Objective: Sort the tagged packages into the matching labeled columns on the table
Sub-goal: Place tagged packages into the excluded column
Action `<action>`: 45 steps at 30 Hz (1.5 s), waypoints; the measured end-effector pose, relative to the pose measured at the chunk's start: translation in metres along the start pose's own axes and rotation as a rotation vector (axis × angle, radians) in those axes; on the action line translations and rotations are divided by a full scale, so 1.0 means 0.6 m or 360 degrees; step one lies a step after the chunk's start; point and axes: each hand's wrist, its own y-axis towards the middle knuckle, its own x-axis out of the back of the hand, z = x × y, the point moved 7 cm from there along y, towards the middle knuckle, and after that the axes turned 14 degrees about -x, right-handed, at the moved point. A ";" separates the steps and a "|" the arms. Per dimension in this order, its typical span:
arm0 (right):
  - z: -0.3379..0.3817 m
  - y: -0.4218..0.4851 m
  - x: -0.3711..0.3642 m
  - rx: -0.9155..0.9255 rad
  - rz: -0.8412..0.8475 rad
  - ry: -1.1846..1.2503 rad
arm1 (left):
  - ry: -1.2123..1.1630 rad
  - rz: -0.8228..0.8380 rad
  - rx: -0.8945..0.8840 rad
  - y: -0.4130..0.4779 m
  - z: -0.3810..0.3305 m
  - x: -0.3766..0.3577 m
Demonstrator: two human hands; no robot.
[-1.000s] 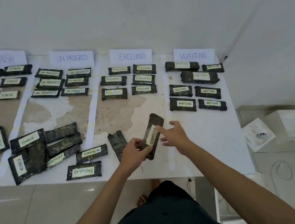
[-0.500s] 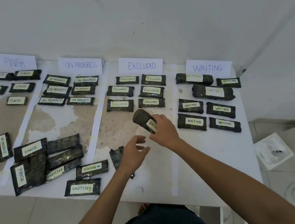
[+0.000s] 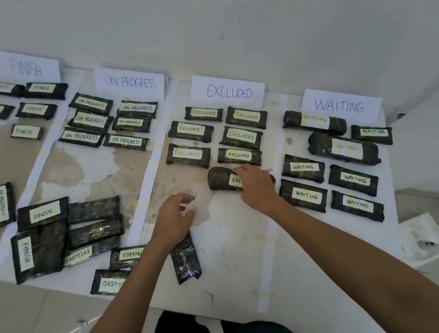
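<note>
Right hand [image 3: 255, 186] grips a dark wrapped package [image 3: 222, 179], its tag starting "EXC", setting it below the row under the EXCLUDED sign [image 3: 229, 94]; left hand [image 3: 173, 218] hovers loosely curled and empty. Unsorted packages [image 3: 48, 234] lie heaped at the table's near left, apparently awaiting their columns

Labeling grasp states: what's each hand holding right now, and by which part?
Right hand holds an EXCLUDED-tagged package by its right end, covering part of the tag, low over the EXCLUDED column. Left hand holds nothing, fingers loosely curled above the table.
</note>
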 end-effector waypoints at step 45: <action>0.089 -0.194 -0.012 -0.0816 0.0133 0.1509 | -0.0530 0.0722 -0.0093 -0.053 0.035 0.051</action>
